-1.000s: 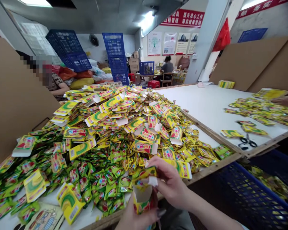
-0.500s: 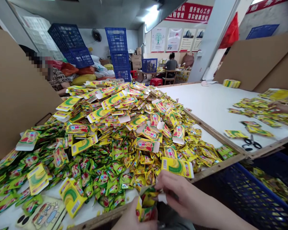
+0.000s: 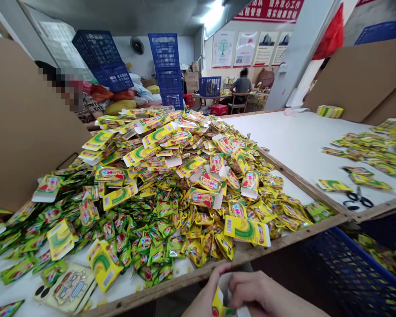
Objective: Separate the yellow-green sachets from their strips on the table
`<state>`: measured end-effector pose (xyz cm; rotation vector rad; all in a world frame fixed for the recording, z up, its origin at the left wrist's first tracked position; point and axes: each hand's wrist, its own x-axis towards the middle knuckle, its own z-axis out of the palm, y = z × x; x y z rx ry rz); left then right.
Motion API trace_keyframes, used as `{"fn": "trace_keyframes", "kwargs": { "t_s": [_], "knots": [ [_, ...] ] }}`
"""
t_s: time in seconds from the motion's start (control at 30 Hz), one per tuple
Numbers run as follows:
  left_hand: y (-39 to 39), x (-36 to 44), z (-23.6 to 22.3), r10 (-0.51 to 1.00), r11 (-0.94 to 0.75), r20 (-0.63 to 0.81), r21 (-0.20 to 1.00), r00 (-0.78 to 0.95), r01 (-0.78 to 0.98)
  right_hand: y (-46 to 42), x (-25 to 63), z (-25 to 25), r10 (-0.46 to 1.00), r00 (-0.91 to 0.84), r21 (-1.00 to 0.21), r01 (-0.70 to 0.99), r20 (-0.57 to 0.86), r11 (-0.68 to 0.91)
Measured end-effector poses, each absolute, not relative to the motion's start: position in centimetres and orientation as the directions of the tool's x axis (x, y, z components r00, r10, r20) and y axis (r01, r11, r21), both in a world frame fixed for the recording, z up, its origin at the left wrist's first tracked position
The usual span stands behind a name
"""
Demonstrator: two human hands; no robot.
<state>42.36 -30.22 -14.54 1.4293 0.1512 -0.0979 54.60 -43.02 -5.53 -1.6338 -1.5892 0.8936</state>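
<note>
A small yellow printed card box (image 3: 219, 304) sits between the two hands, just below the table's wooden rim (image 3: 267, 245), mostly cut off by the bottom of the view. The right hand (image 3: 264, 296) has its fingers (image 3: 247, 286) pressed together, pinching the box's thin card; the left hand (image 3: 203, 299) is half hidden, its grip hard to make out. Beyond the rim rises a heap of glossy foil sachets (image 3: 158, 207).

Left hand (image 3: 204, 299) and right hand (image 3: 260, 296) meet, fingers curled inward.
</note>
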Motion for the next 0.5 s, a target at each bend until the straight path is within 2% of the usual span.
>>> {"fn": "trace_keyframes", "kwargs": {
  "t_s": [0.07, 0.13, 0.2, 0.27, 0.3, 0.37, 0.43, 0.5],
  "knots": [
    [-29.4, 42.1, -13.5, 0.113, 0.027, -0.148, 0.989, 0.982, 0.146, -44.2, 56.7, -6.1, 0.987, 0.141, -0.783, 0.621, 0.072, -0.031],
    [-27.5, 41.4, -12.3, 0.277, -0.255, -0.075, 0.956, 0.958, 0.148, -45.8, 61.1, -6.1, 0.907, 0.316, -0.634, 0.77, 0.277, -0.075],
    [-25.1, 40.2, -11.9, 0.406, -0.595, 0.04, 0.77, 0.913, 0.231, -47.3, 66.7, -5.4, 0.694, 0.488, -0.401, 0.865, 0.528, -0.303],
    [-22.7, 39.2, -12.6, 0.422, -0.794, 0.098, 0.52, 0.901, 0.315, -48.2, 71.5, -4.4, 0.524, 0.591, -0.211, 0.762, 0.614, -0.613],
    [-21.8, 38.8, -13.3, 0.405, -0.851, 0.122, 0.412, 0.906, 0.325, -48.2, 72.9, -3.9, 0.479, 0.602, -0.143, 0.705, 0.639, -0.695],
    [-20.6, 38.6, -14.8, 0.353, -0.919, 0.166, 0.245, 0.921, 0.308, -47.2, 73.0, -3.7, 0.482, 0.604, -0.096, 0.681, 0.635, -0.726],
    [-20.0, 38.9, -15.7, 0.286, -0.956, 0.201, 0.132, 0.937, 0.263, -45.1, 69.7, -4.6, 0.592, 0.572, -0.14, 0.775, 0.567, -0.616],
    [-19.5, 39.2, -15.8, 0.226, -0.974, 0.233, 0.058, 0.946, 0.219, -42.9, 64.4, -6.5, 0.777, 0.495, -0.153, 0.866, 0.39, -0.475]
  ]
}}
